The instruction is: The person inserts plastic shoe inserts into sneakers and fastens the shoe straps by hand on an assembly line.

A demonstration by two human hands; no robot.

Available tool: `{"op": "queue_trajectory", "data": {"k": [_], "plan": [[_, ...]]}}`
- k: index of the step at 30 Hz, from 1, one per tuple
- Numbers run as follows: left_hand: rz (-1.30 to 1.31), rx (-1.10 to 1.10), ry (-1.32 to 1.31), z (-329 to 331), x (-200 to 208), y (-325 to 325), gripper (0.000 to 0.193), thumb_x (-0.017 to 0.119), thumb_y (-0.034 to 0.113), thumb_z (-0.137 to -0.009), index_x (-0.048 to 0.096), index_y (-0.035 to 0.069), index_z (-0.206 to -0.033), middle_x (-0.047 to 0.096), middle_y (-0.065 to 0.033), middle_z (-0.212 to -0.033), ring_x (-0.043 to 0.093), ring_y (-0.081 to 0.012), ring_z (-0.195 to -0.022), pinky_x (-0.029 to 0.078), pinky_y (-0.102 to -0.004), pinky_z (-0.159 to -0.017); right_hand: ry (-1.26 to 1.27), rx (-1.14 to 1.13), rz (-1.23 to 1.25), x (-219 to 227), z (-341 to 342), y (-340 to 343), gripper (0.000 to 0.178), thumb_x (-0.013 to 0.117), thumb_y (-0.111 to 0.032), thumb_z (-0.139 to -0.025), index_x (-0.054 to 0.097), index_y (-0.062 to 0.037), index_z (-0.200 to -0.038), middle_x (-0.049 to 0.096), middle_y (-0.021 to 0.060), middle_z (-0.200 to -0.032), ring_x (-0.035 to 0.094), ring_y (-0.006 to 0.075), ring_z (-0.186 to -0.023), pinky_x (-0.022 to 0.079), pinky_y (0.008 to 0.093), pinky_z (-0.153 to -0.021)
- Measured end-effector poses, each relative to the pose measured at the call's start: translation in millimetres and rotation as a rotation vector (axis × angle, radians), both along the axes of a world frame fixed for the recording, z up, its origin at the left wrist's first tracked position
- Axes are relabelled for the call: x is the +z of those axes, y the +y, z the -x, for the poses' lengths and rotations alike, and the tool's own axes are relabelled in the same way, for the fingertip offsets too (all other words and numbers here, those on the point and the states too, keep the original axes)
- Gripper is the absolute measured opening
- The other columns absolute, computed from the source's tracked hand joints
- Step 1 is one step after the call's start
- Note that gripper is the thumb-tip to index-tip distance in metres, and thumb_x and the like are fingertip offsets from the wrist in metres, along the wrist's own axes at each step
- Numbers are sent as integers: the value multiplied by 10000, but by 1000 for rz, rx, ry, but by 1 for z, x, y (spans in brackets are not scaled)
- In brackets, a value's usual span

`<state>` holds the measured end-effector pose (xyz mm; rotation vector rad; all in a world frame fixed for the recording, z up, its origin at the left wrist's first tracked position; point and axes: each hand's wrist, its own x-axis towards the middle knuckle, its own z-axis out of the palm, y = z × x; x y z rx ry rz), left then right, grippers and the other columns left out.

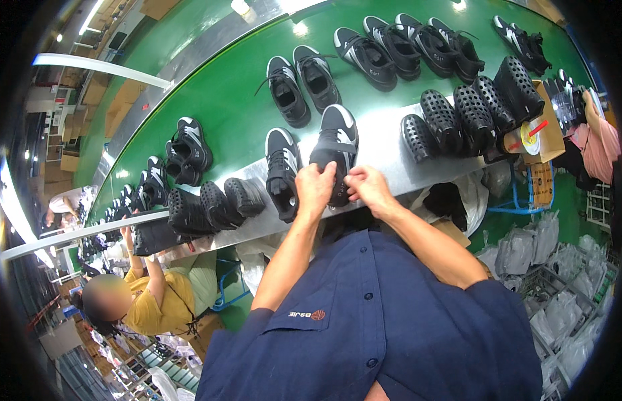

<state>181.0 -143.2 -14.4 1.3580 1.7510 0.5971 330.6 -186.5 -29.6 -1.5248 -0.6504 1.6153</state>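
In front of me a black sneaker [338, 127] with a pale grey toe and side panels stands on the metal ledge, its heel toward me. My left hand [315, 185] is closed on its left side near the ankle opening. On the other side my right hand [369, 188] has its fingers pinched together close to the heel collar; whatever they hold is too small to make out. A matching sneaker [282, 170] stands just left of my left hand.
Several pairs of sneakers [367, 60] stand on the green conveyor belt [237, 137]. Perforated black shoe forms [472, 113] line the ledge at right, beside a drink cup [523, 139]; more forms [222, 202] stand at left. A co-worker in yellow [160, 301] works at left, another in pink [595, 147] at right.
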Motion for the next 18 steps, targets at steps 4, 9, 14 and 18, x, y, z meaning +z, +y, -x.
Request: {"op": "queue_trajectory", "data": {"k": [4,9,14,18], "plan": [[191,235,-586,2,24,-7,263,740,249,-899,722,-3,-975,732,-61,-855,667,-110,-701,409,-238,-549,43,-159,-138,34,-34,33,295,658,-295,-949,635,-16,-860,589,31,-720,524,91,-540,417,247,-431],[247,304,-680,6,-1,-25,216,740,229,-903,712,24,-964,733,-36,-878,695,-128,-725,434,-227,-599,-5,67,-55,51,-9,63,296,688,-267,-917,608,-36,-752,530,-2,-610,437,77,-447,312,248,-386],[242,416,-803,5,-8,-32,207,753,220,-892,695,26,-931,726,-39,-866,701,-138,-728,439,-240,-607,62,103,0,44,-6,59,213,651,-148,-899,597,-32,-729,514,-11,-586,420,69,-447,298,255,-384],[232,480,-863,6,-12,-35,192,756,218,-887,683,41,-907,721,-37,-844,700,-143,-725,441,-253,-619,-20,87,-9,47,1,42,211,646,-144,-906,615,-6,-749,551,11,-607,464,79,-473,339,265,-409]]}}
